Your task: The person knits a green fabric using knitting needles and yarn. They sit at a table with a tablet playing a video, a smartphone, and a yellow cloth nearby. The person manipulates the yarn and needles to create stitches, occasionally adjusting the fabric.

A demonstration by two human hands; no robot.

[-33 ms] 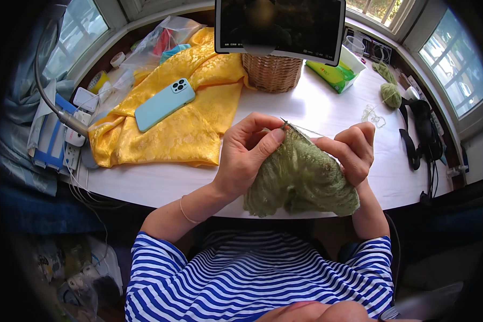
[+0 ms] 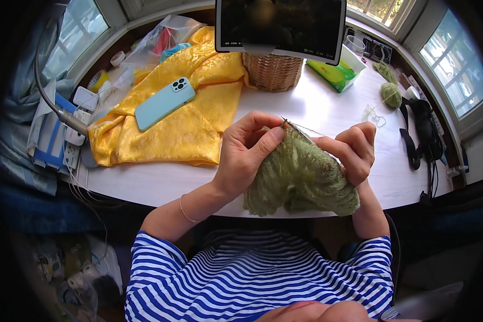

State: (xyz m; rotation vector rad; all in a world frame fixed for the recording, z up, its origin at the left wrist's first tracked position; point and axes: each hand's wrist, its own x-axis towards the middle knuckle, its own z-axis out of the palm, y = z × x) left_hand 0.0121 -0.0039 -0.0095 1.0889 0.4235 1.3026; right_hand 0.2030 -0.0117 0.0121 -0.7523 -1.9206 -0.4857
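Observation:
A green lacy knitted piece (image 2: 300,180) hangs over the near edge of the white table (image 2: 161,180). I hold it up by its top edge with both hands. My left hand (image 2: 247,155) pinches the upper left part, thumb and fingers closed on the fabric beside a thin needle (image 2: 300,127). My right hand (image 2: 351,150) grips the upper right corner, fingers curled. A fine strand of yarn runs from the needle toward the right. A ball of green yarn (image 2: 392,94) lies farther back on the right.
A yellow cloth (image 2: 188,123) with a light blue phone (image 2: 165,103) on it covers the table's left. Behind stand a wicker basket (image 2: 272,70), a dark screen (image 2: 282,24) and a green packet (image 2: 333,72). Black straps (image 2: 418,129) lie right, a power strip (image 2: 72,145) left.

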